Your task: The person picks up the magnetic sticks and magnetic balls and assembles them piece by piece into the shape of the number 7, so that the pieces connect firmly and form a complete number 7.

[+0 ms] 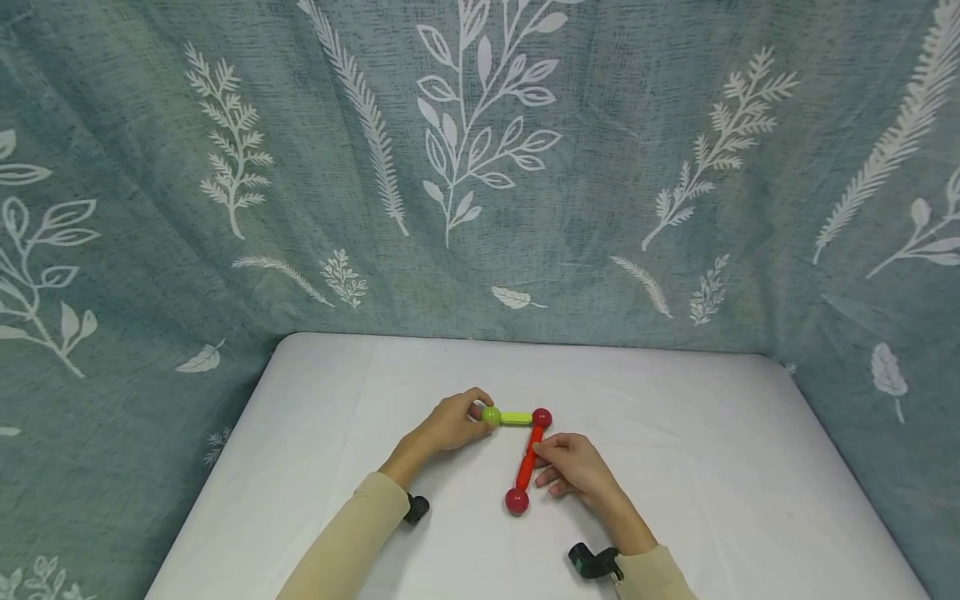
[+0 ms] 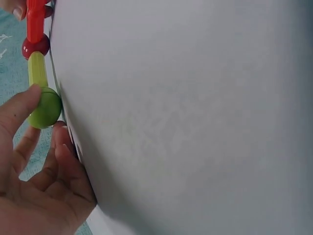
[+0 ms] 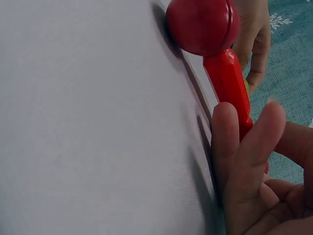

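Observation:
A ball-and-stick toy piece lies in an L shape: a green ball (image 1: 491, 417), a yellow-green stick (image 1: 516, 418), a dark red corner ball (image 1: 542, 417), a red stick (image 1: 525, 473) and a second dark red ball (image 1: 517, 501) at the near end. My left hand (image 1: 453, 425) pinches the green ball between thumb and fingers, its thumb at the joint with the yellow-green stick in the left wrist view. With thumb and fingers, my right hand (image 1: 579, 468) grips the red stick around its middle, partly covering it. The stick's far half is hidden in the right wrist view.
The pieces are over a white-covered table (image 1: 720, 442). A blue-green curtain (image 1: 600, 167) with white leaf prints hangs behind and along both sides. A black wrist camera (image 1: 592, 561) sits at the right cuff, another dark one (image 1: 417, 508) at the left cuff.

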Demonstrator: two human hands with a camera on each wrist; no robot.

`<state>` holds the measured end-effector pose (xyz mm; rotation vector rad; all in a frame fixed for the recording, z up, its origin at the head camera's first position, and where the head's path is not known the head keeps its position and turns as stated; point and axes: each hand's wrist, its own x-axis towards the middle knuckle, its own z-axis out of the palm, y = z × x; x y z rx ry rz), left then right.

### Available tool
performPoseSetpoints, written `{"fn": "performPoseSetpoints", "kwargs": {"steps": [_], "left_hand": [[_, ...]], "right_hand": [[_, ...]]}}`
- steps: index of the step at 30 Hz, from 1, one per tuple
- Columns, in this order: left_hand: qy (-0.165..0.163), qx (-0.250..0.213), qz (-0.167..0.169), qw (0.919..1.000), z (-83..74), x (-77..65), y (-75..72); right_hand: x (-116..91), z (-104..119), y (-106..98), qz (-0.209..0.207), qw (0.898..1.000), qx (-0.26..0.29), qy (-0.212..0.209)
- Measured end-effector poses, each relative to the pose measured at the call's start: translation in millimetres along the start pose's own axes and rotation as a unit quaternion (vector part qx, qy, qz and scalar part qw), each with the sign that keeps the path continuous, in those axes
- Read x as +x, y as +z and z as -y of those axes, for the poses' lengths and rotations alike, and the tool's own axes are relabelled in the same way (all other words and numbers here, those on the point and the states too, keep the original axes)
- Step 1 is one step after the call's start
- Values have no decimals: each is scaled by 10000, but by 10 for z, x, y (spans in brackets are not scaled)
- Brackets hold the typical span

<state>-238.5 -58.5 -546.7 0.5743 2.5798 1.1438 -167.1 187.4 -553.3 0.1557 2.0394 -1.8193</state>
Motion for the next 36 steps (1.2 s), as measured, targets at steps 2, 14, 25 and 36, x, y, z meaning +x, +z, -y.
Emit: {"fn": "performPoseSetpoints", "kwargs": {"steps": [2,14,25,36], "left_hand": [[18,-14,17,10000,11,4,-1],[33,18,7,10000,38,-16,8],[11,5,30,10000,82,-60,2],[-133,-90,-89,9998,47,-162,-68]], "right_hand": [[2,-17,-2,-12,10000,17,-8],[-2,-82,-28,-85,9999,45,40],[-9,-139,-6,-181,9997,144,40],[-124,-76,-17,-308,9987,399,-110]]}}
